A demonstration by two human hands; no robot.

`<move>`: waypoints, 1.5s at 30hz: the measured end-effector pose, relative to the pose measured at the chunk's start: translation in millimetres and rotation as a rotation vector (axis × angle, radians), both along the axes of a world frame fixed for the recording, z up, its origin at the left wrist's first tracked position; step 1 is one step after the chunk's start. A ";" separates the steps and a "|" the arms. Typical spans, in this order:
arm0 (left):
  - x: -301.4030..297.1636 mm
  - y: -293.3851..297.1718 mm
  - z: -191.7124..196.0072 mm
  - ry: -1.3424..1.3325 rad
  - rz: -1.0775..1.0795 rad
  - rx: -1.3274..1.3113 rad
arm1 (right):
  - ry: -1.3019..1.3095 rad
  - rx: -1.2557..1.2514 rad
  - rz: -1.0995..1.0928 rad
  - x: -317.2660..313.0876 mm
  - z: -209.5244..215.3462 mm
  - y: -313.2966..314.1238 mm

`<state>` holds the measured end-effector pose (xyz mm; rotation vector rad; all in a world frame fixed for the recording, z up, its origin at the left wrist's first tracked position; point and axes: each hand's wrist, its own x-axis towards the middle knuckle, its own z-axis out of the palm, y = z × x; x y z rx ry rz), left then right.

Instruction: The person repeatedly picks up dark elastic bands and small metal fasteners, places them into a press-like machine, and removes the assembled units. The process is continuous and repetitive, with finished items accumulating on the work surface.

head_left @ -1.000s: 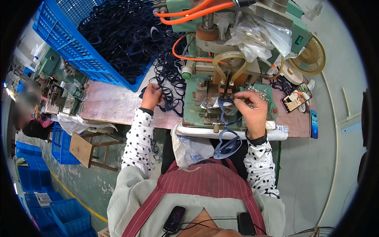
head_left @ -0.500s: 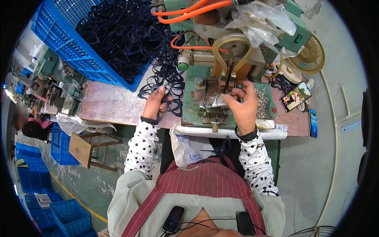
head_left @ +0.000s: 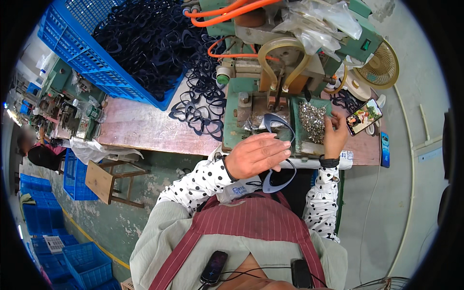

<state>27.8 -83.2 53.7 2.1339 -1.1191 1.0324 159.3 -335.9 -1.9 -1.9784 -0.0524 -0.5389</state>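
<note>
My left hand (head_left: 258, 154) is closed on a dark blue curved strap (head_left: 272, 187) with wide, flat ends. It is in front of the green press machine (head_left: 232, 104), and the fingers cover the strap's middle. At the right edge of the tray of small silvery metal pieces (head_left: 312, 121), my right hand (head_left: 337, 134) has its thumb and fingertips bent together. Whatever lies between those fingertips, if anything, is too small to make out. Loose dark blue straps (head_left: 198, 108) spread over the table left of the machine.
A blue crate (head_left: 104, 72) heaped with straps stands at the back left. Orange air hoses (head_left: 232, 12) cross above the machine. Right of the tray lie a phone with a lit screen (head_left: 365, 116) and a blue object (head_left: 384, 150). A fan (head_left: 379, 65) stands behind; a wooden stool (head_left: 113, 181) is lower left.
My left hand has moved right from the loose straps to the machine's front, bringing a strap. My right hand has left the machine's working head and moved right to the tray of metal pieces.
</note>
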 end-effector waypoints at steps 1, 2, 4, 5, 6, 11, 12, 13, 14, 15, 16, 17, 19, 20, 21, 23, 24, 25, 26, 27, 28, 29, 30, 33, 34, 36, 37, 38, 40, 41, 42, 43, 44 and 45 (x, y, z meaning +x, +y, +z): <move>-1.2 -0.6 0.8 0.006 0.008 -0.017 | 0.055 -0.034 0.005 4.7 -14.2 -11.0; -1.4 -1.2 1.9 0.013 0.003 -0.023 | 0.109 -0.069 0.011 7.3 -24.1 -17.0; -1.7 -2.7 3.9 0.030 -0.006 -0.036 | 0.068 -0.129 0.022 5.5 -30.3 -17.2; -0.5 -2.7 3.5 0.033 -0.011 -0.042 | 0.069 -0.131 0.029 1.3 -24.2 -13.8; 1.7 -2.3 3.2 0.035 -0.017 -0.048 | 0.071 -0.134 0.036 -2.5 -19.1 -11.6; 3.8 0.9 3.1 0.082 -0.040 -0.069 | -0.042 -0.741 -0.014 -25.4 -8.7 -2.0; 4.0 0.4 2.1 0.072 -0.037 -0.071 | -0.024 -0.735 -0.006 -23.6 -11.9 -0.8; 3.7 -0.5 1.7 0.059 -0.033 -0.075 | -0.008 -0.730 0.001 -20.3 -16.7 0.9; 3.1 -1.3 0.7 0.055 -0.031 -0.071 | 0.009 -0.725 0.008 -16.6 -20.7 2.4; 2.3 -2.3 -1.1 0.050 -0.028 -0.066 | 0.031 -0.649 0.022 -12.0 -22.8 2.0; -0.3 -1.8 -3.2 0.048 -0.019 -0.060 | 0.039 -0.618 0.024 -7.9 -26.0 2.2; -2.7 -2.6 -5.4 0.058 -0.006 -0.066 | 0.047 -0.586 0.027 -3.6 -29.2 1.2; -6.6 -5.3 -8.7 0.079 0.022 -0.079 | 0.008 -0.539 0.040 -1.0 -30.1 1.6; -8.6 -5.1 -8.8 0.079 0.048 -0.062 | -0.048 -0.577 0.015 -3.4 -29.9 5.6; -10.7 -4.8 -7.8 0.079 0.074 -0.046 | -0.105 -0.613 -0.009 -6.9 -28.6 9.6; -11.8 -2.6 -5.0 0.038 0.129 -0.015 | -0.097 -0.676 0.021 -11.9 -17.4 9.9; -13.4 2.5 -6.8 0.025 0.147 -0.029 | -0.047 -0.682 0.018 -10.4 -18.7 9.5; -15.2 10.2 -11.6 0.010 0.157 -0.043 | 0.004 -0.688 0.008 -9.0 -21.1 6.7; -15.5 18.9 -18.7 -0.006 0.167 -0.055 | 0.053 -0.692 -0.003 -6.1 -24.4 4.0; -14.3 29.1 -31.5 0.010 0.217 -0.166 | 0.014 -0.579 0.016 -4.1 -28.9 0.3; -12.9 40.9 -47.2 0.027 0.271 -0.278 | -0.025 -0.469 0.040 -2.5 -34.1 -2.7; -9.5 52.4 -61.5 0.071 0.471 -0.340 | -0.063 -0.359 0.066 -1.3 -37.2 -3.6; -4.2 64.0 -70.8 0.118 0.667 -0.398 | -0.085 -0.330 0.050 -1.3 -36.8 -2.9; 15.3 103.0 -83.4 0.383 0.850 0.071 | -0.141 -0.301 0.002 -5.2 -32.9 0.5; 16.8 108.1 -94.1 0.395 0.874 0.144 | -0.157 -0.327 -0.016 -5.5 -32.5 0.4; 19.0 117.1 -110.2 0.411 0.933 0.290 | -0.232 -0.378 -0.020 -3.2 -31.4 2.3; 21.4 123.7 -111.9 0.406 0.898 0.318 | -0.286 -0.406 -0.016 -3.0 -31.0 2.5; 22.4 131.5 -112.6 0.455 0.837 0.303 | -0.340 -0.435 -0.011 -3.3 -29.8 3.5; 20.1 138.0 -109.4 0.428 0.829 0.164 | -0.321 -0.512 -0.010 -7.2 -28.9 4.1; 22.9 140.0 -103.8 0.424 0.863 0.128 | -0.300 -0.519 -0.006 -7.9 -31.3 3.8; 22.9 142.5 -97.1 0.350 0.888 0.111 | -0.279 -0.526 -0.003 -8.9 -32.5 3.7; 21.0 143.6 -86.3 0.284 0.879 0.070 | -0.287 -0.541 0.018 -10.6 -28.6 5.1; 20.3 143.5 -77.5 0.216 0.866 0.029 | -0.277 -0.549 0.029 -10.6 -28.7 6.6; 19.5 141.1 -70.3 0.190 0.882 -0.046 | -0.267 -0.556 0.040 -9.6 -29.2 8.2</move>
